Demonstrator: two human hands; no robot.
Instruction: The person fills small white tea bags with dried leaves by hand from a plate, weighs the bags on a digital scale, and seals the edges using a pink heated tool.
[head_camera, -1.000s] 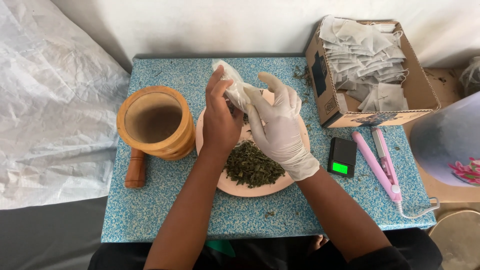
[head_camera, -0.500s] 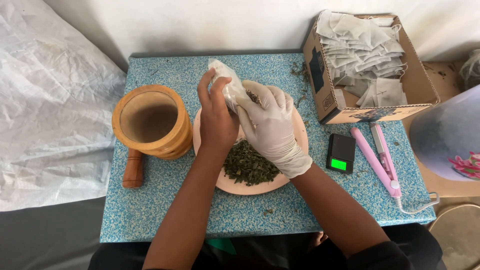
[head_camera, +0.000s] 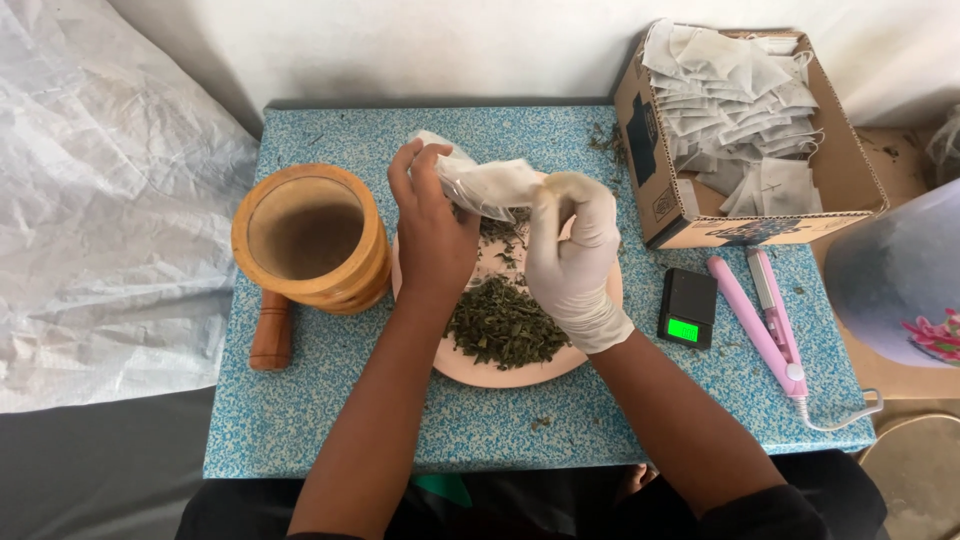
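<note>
My bare left hand (head_camera: 430, 235) pinches one end of a small white filter bag (head_camera: 480, 182) above a pink plate (head_camera: 470, 365). At the bag's other end is my right hand (head_camera: 572, 262), in a white glove, with its fingers curled over the opening. A heap of dried green leaves (head_camera: 505, 325) lies on the plate, just below both hands. Loose leaf bits are scattered under the bag.
A wooden mortar (head_camera: 310, 240) stands left of the plate with a pestle (head_camera: 270, 330) lying beside it. A small black scale (head_camera: 688, 308) and a pink heat sealer (head_camera: 765, 320) lie to the right. A cardboard box (head_camera: 690, 200) of empty filter bags stands at the back right.
The bag has turned from upright to lying across between my hands. My right hand's fingers have curled from spread to bent at the bag's end.
</note>
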